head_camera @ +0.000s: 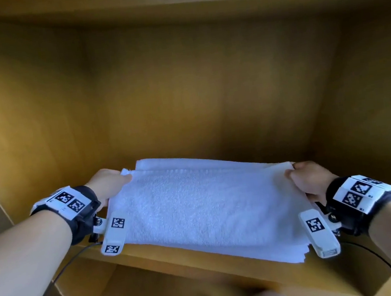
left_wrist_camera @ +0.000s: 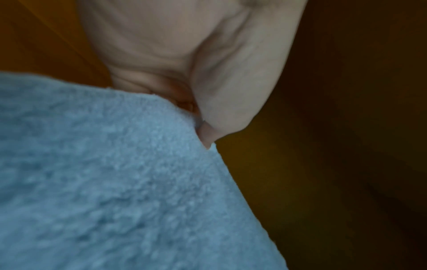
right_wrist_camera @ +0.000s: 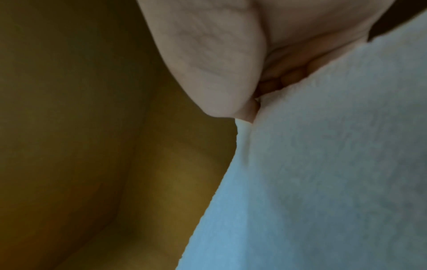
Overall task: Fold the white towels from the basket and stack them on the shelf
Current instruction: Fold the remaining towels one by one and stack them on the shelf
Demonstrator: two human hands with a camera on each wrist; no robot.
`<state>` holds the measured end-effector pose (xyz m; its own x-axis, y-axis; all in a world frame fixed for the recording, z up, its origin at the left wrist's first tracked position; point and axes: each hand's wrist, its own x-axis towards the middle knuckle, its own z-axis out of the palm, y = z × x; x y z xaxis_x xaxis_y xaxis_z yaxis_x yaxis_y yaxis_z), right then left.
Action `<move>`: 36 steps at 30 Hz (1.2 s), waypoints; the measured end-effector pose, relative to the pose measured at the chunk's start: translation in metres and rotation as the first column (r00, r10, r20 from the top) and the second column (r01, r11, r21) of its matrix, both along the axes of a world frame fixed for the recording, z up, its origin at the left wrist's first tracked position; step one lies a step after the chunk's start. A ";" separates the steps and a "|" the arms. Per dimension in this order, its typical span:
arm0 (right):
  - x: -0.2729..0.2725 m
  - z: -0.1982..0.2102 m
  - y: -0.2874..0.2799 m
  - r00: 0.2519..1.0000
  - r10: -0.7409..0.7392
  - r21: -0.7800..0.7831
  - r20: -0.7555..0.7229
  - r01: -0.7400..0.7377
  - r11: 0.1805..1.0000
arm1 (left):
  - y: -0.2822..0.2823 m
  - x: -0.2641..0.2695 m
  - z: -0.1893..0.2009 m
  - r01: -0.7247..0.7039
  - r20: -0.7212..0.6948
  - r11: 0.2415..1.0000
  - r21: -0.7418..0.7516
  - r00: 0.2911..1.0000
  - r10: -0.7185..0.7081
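Fingers (left_wrist_camera: 231, 91) of both hands pinch the folded towel's (head_camera: 205, 208) ends.

left hand (head_camera: 106, 184): pinching, thumb on top | right hand (head_camera: 311, 179): pinching (fingers curled) | both forearms extended forward

White towel (head_camera: 205, 211), yellow-brown wooden shelf (head_camera: 203, 253)

The left hand (left_wrist_camera: 184, 54) is pinching the towel (left_wrist_camera: 104, 182) at its edge. Its thumb (left_wrist_camera: 231, 87) is pressing onto the terry cloth. Brown wood (left_wrist_camera: 346, 146) is showing behind.
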<state>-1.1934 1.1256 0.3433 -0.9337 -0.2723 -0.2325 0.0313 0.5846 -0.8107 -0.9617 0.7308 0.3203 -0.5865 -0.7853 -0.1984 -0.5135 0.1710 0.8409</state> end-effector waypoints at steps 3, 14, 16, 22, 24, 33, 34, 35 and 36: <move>-0.001 -0.003 0.000 1.000 -0.002 0.027 0.004 0.002 1.000 | -0.003 -0.001 -0.006 -0.031 0.018 0.999 -0.014 0.999 0.031; 0.035 0.001 0.024 0.999 -0.043 -0.070 0.003 0.043 0.997 | 0.008 0.052 -0.006 -0.051 -0.103 0.974 0.220 0.992 0.075; 0.042 0.001 0.029 0.999 -0.039 -0.072 -0.026 0.037 0.997 | 0.012 0.065 -0.007 -0.064 -0.078 0.969 0.239 0.993 0.085; 0.061 -0.009 0.047 0.998 0.010 -0.033 -0.058 -0.012 0.999 | 0.031 0.092 -0.015 -0.058 -0.022 0.973 0.222 0.998 0.064; 0.067 -0.016 0.054 0.995 0.020 -0.026 -0.097 -0.023 0.999 | 0.037 0.098 -0.022 -0.043 -0.013 0.976 0.214 0.999 0.047; 0.097 -0.034 0.083 0.992 0.093 -0.086 -0.082 -0.100 0.991 | 0.052 0.119 -0.045 0.115 -0.146 0.966 0.233 0.986 -0.082; 0.102 -0.035 0.085 0.991 0.108 -0.101 -0.074 -0.115 0.988 | 0.054 0.120 -0.046 0.109 -0.150 0.972 0.209 0.986 -0.078; 0.107 -0.036 0.087 0.991 0.116 -0.125 -0.068 -0.124 0.984 | 0.057 0.121 -0.046 0.102 -0.155 0.977 0.188 0.985 -0.073; 0.110 -0.037 0.088 0.991 0.117 -0.155 -0.067 -0.126 0.980 | 0.059 0.123 -0.047 0.103 -0.164 0.980 0.170 0.984 -0.075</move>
<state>-1.0829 1.2141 0.3059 -0.9018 -0.4139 -0.1244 -0.0812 0.4449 -0.8919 -0.8389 0.7898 0.2735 -0.6870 -0.6893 -0.2301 -0.3631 0.0513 0.9303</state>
